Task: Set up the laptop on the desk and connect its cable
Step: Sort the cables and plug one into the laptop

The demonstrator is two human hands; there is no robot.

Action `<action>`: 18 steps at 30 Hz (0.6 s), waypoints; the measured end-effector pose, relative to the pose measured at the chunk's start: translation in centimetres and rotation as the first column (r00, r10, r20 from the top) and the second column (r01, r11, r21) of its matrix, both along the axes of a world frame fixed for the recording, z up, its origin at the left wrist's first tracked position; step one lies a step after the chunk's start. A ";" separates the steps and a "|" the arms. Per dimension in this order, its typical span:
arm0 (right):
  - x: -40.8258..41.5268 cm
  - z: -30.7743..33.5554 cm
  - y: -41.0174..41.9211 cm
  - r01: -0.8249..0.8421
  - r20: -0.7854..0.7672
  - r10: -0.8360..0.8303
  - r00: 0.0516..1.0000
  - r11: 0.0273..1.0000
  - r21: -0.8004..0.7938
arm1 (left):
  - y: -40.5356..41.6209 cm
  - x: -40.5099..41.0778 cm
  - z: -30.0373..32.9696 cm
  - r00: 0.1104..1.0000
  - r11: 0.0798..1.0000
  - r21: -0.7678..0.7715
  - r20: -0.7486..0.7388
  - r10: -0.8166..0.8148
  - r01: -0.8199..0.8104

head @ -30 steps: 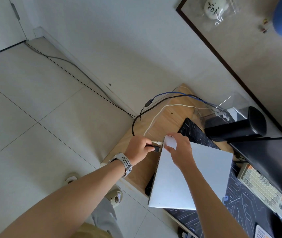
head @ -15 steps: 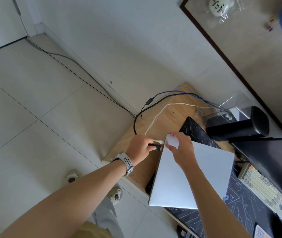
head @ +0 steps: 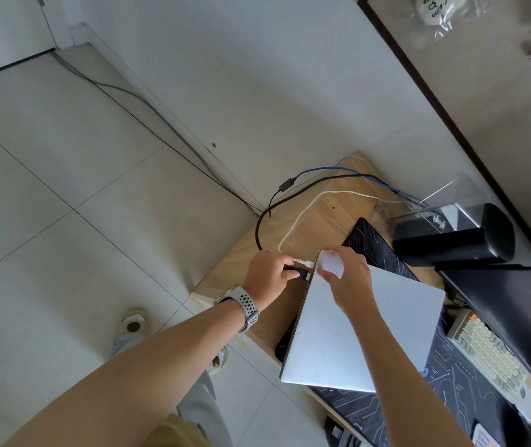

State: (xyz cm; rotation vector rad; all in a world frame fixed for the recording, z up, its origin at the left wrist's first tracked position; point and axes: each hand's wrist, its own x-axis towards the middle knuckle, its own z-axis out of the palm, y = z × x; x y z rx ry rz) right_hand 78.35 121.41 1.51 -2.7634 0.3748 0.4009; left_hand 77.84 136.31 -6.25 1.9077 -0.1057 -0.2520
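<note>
Laptop (head: 348,330) lies closed on the dark desk mat (head: 451,382) at the left end of the bench (head: 309,217), long axis running from me toward the wall, port edge facing left. My left hand (head: 267,277) sits just left of that edge, near the far corner, fingers clenched around the black cable (head: 259,227) at its plug (head: 299,273); the plug tip is at the laptop's side, touching or nearly so, and I cannot tell whether it is seated. A white cable (head: 293,230) ends right beside it, its connector at the same edge. My right hand (head: 344,272) grips the far left corner of the lid, thumb and fingers pinched over it, steadying the machine. Left hand is the nearer to the port, so I judge the push belongs to it: straight rightward, in line with the plug, square to the laptop's long axis. Risk: skewed entry, or the laptop sliding on the mat unless the right hand holds firm. Lid not yet opened.
</note>
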 end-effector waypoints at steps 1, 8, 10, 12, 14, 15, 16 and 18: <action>0.0 0.0 0.0 0.001 0.001 -0.001 1.000 1.000 0.001 | -0.1 -0.1 -0.1 1.000 1.000 0.013 0.020 0.011 -0.012; -0.1 0.1 -0.1 -0.012 0.003 0.012 1.000 1.000 0.010 | 0.2 0.0 -0.2 0.986 0.999 0.041 0.169 0.005 -0.012; -0.1 0.1 -0.1 -0.019 0.008 0.019 1.000 1.000 0.015 | 0.4 0.3 0.0 0.978 0.998 0.058 0.207 -0.028 0.016; -0.1 0.1 0.0 -0.022 0.006 0.022 1.000 1.000 0.016 | 0.5 0.3 -0.1 0.969 0.996 0.079 0.240 -0.061 0.043; 0.0 0.2 0.1 -0.023 -0.002 0.023 1.000 1.000 0.016 | 0.7 0.1 -0.1 0.964 0.994 0.098 0.254 -0.078 0.055; 0.0 0.3 0.2 -0.022 -0.005 0.022 1.000 1.000 0.015 | 0.8 0.1 -0.1 0.962 0.993 0.102 0.259 -0.084 0.059; 0.0 0.3 0.2 -0.022 -0.007 0.022 1.000 1.000 0.016 | 0.9 0.1 0.0 0.960 0.992 0.102 0.262 -0.094 0.070; 0.0 0.3 0.1 -0.027 -0.004 0.027 1.000 0.999 0.024 | 1.0 0.4 0.2 0.955 0.989 0.105 0.270 -0.125 0.100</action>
